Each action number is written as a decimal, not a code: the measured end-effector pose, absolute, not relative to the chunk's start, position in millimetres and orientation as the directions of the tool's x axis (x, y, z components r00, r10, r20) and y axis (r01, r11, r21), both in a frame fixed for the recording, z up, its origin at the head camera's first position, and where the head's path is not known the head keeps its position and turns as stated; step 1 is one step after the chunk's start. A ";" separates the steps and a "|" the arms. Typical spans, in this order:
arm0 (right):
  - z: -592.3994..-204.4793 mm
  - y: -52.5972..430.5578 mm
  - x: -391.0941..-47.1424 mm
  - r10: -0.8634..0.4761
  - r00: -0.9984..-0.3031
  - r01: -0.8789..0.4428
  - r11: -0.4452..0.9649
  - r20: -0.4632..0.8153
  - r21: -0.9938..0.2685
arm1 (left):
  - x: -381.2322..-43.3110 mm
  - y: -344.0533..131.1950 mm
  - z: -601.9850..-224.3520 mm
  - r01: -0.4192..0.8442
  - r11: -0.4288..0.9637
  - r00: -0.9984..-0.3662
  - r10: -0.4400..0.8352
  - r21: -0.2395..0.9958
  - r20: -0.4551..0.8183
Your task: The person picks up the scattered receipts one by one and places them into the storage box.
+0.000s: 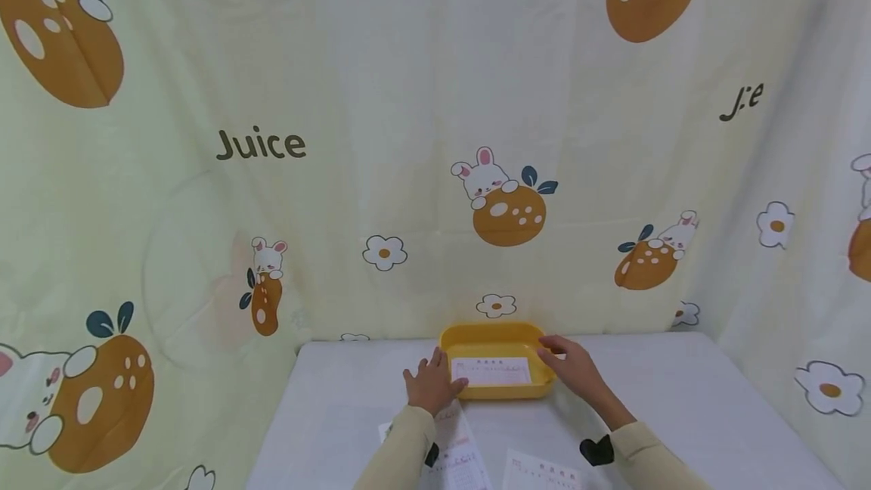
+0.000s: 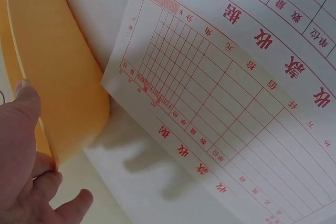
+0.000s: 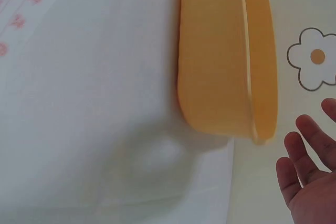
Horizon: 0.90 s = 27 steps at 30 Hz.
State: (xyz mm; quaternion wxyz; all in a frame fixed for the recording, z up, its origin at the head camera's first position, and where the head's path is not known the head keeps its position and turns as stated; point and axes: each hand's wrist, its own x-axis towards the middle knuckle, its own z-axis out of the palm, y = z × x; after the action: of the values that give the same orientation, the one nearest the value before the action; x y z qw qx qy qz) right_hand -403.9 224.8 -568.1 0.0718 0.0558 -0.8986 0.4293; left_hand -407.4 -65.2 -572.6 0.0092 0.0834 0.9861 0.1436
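A yellow plastic tray stands near the table's back edge, a white printed receipt slip lying inside it. My left hand is at the tray's left end, fingers spread. In the left wrist view, the left thumb lies at the tray's rim and the other fingers are around its end. At the right end is my right hand, its fingers loosely extended. The right wrist view shows those fingers apart from the tray wall, holding nothing.
Receipt sheets with red lines and Chinese print lie overlapping in front of the tray, below my left forearm. Another receipt sheet lies at the near middle. A white cloth covers the table; a patterned curtain hangs behind it.
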 end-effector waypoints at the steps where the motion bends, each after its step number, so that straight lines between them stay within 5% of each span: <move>1: -569.4 228.3 -399.1 -0.024 -0.985 -0.148 0.625 0.171 -0.767 | -407.8 -65.3 -572.7 0.164 0.945 -0.986 0.169 0.281 0.007; 12: -571.1 262.2 -344.3 0.076 -0.988 -0.055 0.643 0.135 -0.764 | -414.3 -69.0 -570.7 0.174 0.941 -0.984 0.176 0.292 0.020; 27: -641.2 288.0 -275.2 0.176 -0.964 0.264 0.590 -0.197 -0.763 | -418.1 -72.6 -565.2 0.182 0.930 -0.982 0.187 0.320 0.015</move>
State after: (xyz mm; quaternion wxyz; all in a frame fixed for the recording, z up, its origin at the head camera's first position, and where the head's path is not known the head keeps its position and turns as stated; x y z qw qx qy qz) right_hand -275.2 288.0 -641.2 -0.0503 -0.1236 -0.8902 0.4355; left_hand -418.1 -72.6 -565.2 0.0080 0.0937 0.9823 0.1620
